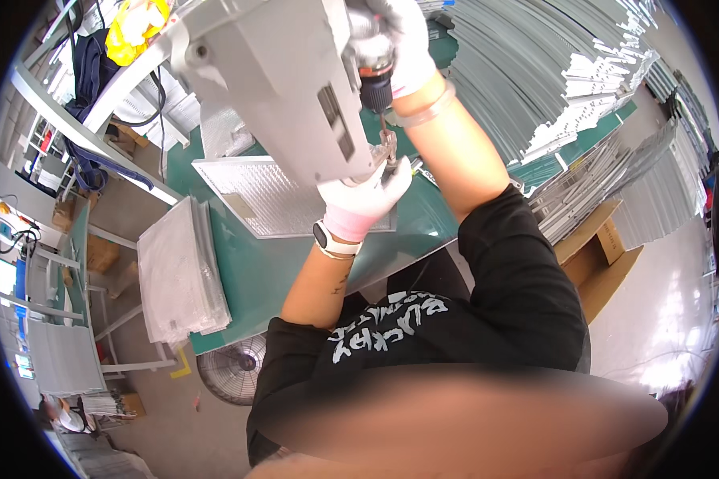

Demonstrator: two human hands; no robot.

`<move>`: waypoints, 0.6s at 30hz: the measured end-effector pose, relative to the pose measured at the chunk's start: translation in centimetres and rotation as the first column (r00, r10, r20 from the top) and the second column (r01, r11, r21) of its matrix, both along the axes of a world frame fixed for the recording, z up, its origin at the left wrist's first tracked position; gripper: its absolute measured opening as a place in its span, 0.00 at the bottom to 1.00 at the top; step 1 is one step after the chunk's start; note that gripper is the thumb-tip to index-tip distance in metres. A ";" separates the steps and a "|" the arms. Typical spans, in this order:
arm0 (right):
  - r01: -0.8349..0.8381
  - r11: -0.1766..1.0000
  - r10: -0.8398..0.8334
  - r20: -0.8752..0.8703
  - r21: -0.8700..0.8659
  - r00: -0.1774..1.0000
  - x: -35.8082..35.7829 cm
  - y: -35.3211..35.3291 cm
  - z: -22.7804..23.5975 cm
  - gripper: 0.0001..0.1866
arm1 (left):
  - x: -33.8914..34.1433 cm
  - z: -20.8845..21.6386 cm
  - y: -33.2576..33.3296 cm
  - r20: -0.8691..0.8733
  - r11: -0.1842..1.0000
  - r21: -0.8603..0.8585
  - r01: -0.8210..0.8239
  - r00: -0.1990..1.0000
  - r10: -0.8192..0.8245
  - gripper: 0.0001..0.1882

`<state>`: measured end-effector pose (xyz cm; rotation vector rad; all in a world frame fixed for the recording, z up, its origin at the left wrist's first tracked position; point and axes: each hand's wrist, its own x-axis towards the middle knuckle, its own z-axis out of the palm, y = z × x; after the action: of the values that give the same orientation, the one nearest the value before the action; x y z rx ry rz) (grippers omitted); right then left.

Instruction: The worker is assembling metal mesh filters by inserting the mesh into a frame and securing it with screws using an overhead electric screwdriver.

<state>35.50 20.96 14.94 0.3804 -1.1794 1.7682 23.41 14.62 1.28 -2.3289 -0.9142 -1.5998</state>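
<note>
My right hand (411, 48), in a white glove, grips a power drill (375, 68) with a black chuck, its bit pointing down toward me. My left hand (363, 199), in a white and pink glove, pinches a small metal piece (387, 148) at the bit's tip; its exact kind is hard to make out. A large grey housing (272, 88) with a long slot fills the upper middle, its near corner beside my left hand. Beneath it, a silver mesh-faced panel (272, 195) with a pale frame lies on the green table (423, 215).
Plastic-wrapped flat panels (180, 267) are stacked at the table's left edge. Large piles of grey metal strips (519, 72) rise at the right. An open cardboard box (603, 259) stands right of me, and a floor fan (236, 367) is below the table's left corner.
</note>
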 end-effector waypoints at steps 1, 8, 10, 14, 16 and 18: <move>0.166 0.980 -0.169 -0.016 -0.105 0.986 0.3 -1.5 1.5 0.18 | -0.2 0.6 -0.1 -0.033 0.997 0.076 -0.002 0.999 0.005 0.07; 0.442 0.893 -0.440 -0.364 -0.081 0.821 2.8 -0.5 6.4 0.06 | -0.2 1.5 -0.5 -0.065 0.996 0.092 0.005 0.998 0.001 0.11; 0.493 0.853 -0.519 -0.386 -0.173 0.763 2.9 -0.7 6.4 0.05 | -0.2 1.7 -0.4 -0.075 0.994 0.109 0.013 0.997 -0.005 0.12; 0.404 0.914 -0.398 -0.239 -0.023 0.886 3.2 0.3 5.5 0.05 | -0.3 1.6 -0.4 -0.092 0.996 0.083 0.026 0.996 -0.018 0.12; 0.455 0.889 -0.456 -0.220 -0.059 0.862 2.8 -0.3 5.5 0.05 | -0.3 1.5 -0.3 -0.089 0.996 0.083 0.031 0.996 -0.023 0.11; 0.525 0.850 -0.512 -0.181 0.031 0.840 2.6 -1.3 5.5 0.05 | -0.3 1.6 -0.4 -0.085 0.996 0.085 0.035 0.996 -0.028 0.11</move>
<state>38.05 19.69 20.46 0.2184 -1.1057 1.1946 23.12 14.17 2.91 -2.3427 -0.7787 -1.5096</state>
